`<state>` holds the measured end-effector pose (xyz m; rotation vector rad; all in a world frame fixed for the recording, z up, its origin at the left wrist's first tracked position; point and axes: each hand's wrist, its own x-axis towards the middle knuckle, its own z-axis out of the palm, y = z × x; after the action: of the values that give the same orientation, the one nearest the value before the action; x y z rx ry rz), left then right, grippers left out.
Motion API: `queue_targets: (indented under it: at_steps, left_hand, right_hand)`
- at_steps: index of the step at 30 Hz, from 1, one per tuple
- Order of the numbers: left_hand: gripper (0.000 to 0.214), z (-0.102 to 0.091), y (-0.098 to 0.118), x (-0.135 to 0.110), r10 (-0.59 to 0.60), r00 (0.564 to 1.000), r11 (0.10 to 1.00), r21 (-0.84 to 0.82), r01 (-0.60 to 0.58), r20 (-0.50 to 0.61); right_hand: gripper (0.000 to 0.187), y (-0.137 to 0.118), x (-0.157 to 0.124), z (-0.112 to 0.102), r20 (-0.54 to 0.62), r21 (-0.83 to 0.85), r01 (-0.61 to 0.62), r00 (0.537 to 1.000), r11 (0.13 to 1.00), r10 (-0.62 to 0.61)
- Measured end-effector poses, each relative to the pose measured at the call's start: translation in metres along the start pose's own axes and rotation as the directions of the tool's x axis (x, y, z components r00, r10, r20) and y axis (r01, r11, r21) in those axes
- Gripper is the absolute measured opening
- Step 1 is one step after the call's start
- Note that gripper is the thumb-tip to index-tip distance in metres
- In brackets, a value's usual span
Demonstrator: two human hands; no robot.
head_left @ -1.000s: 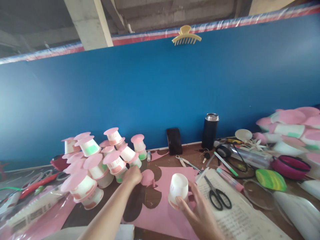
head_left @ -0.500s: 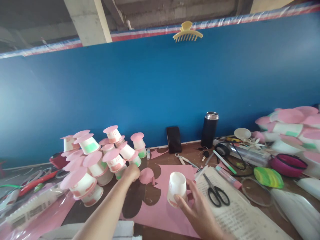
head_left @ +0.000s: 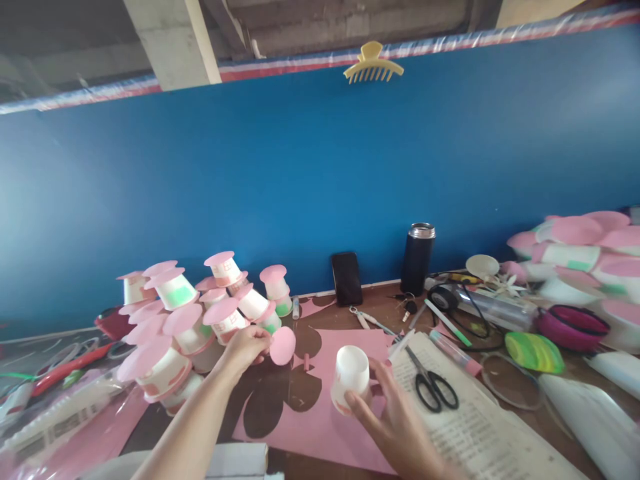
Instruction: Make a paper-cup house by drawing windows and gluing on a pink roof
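Note:
Between thumb and fingers, my left hand (head_left: pixel 249 347) pinches a round pink paper disc (head_left: pixel 283 346), raised off the dark tabletop. A white paper cup (head_left: pixel 352 371) stands upright with its opening facing up, and my right hand (head_left: pixel 387 407) is wrapped around its right side. Beneath the cup lies a pink paper sheet (head_left: pixel 320 427) with rounded cut-outs along its left side. A small pink piece (head_left: pixel 307 362) rests on the table between my hands. Just behind my left hand are stacked paper cups (head_left: pixel 225 320) with pink discs on them.
Scissors (head_left: pixel 434 390) lie on a printed page (head_left: pixel 465 427) at right. Behind stand a black phone (head_left: pixel 347 279) and an open black flask (head_left: pixel 418 260) against the blue partition (head_left: pixel 300 187). More pink-topped cups (head_left: pixel 575 257) pile up far right, near a magenta pouch (head_left: pixel 573 328).
My left hand has picked up the pink paper disc from the table and drawn it slightly back to the left. My right hand stays on the cup.

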<state>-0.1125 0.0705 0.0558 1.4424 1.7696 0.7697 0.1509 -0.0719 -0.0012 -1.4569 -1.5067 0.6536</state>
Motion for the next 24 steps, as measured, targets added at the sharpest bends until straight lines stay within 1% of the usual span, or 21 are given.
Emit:
queue_targets:
  at_steps: [2,4,8,10,11,13,14,16,18,19,20,21,24]
  left_hand:
    - [0.027,-0.004,0.001,-0.013,0.004,1.0,0.994,-0.105,-0.004,0.001]
    - [0.035,-0.003,0.002,-0.027,0.023,1.0,0.98,-0.199,-0.027,-0.02]
    - [0.049,0.004,0.0,-0.055,0.065,0.997,0.948,-0.311,-0.075,-0.041]
    - [0.054,0.009,-0.003,-0.067,0.129,0.991,0.915,-0.382,-0.13,-0.028]
    - [0.055,0.011,-0.004,-0.072,0.156,0.988,0.896,-0.417,-0.151,-0.024]
    - [0.05,0.016,-0.006,-0.08,0.15,0.989,0.858,-0.495,-0.136,-0.012]
    - [0.046,0.019,-0.007,-0.083,0.123,0.992,0.833,-0.543,-0.104,-0.001]
    - [0.04,0.027,-0.007,-0.088,0.069,0.998,0.745,-0.666,-0.047,0.007]
    - [0.038,0.035,-0.006,-0.09,0.037,0.999,0.647,-0.762,-0.031,-0.01]
    - [0.039,0.039,-0.006,-0.09,0.028,0.999,0.624,-0.781,-0.031,-0.017]
    - [0.039,0.042,-0.006,-0.09,0.019,1.0,0.625,-0.78,-0.031,-0.024]
    - [0.041,0.045,-0.006,-0.089,0.01,0.999,0.646,-0.762,-0.031,-0.032]
    - [0.046,0.046,-0.011,-0.084,-0.029,0.995,0.767,-0.641,-0.037,-0.093]
  right_hand:
    - [0.049,0.0,0.0,0.0,0.001,-0.023,0.004,1.0,1.0,-0.004]
    - [0.049,-0.002,0.0,0.0,0.01,-0.042,0.012,1.0,0.999,-0.012]
    - [0.047,-0.008,0.001,-0.003,0.017,-0.07,0.043,0.999,0.997,-0.042]
    - [0.046,-0.011,0.002,-0.004,0.012,-0.094,0.073,0.997,0.993,-0.072]
    - [0.046,-0.013,0.002,-0.005,0.01,-0.111,0.088,0.996,0.99,-0.087]
    - [0.045,-0.015,0.003,-0.006,0.011,-0.15,0.105,0.995,0.983,-0.104]
    - [0.044,-0.015,0.003,-0.006,0.017,-0.168,0.102,0.995,0.98,-0.101]
    - [0.043,-0.016,0.004,-0.005,0.031,-0.202,0.079,0.997,0.976,-0.074]
    - [0.044,-0.016,0.004,-0.004,0.044,-0.228,0.064,0.997,0.972,-0.056]
    - [0.044,-0.015,0.004,-0.003,0.047,-0.236,0.063,0.997,0.97,-0.053]
    - [0.044,-0.015,0.003,-0.003,0.045,-0.243,0.064,0.997,0.968,-0.054]
    - [0.043,-0.014,0.003,-0.002,0.04,-0.248,0.068,0.997,0.966,-0.06]
    - [0.045,-0.012,0.002,-0.004,0.053,-0.249,0.106,0.994,0.963,-0.095]
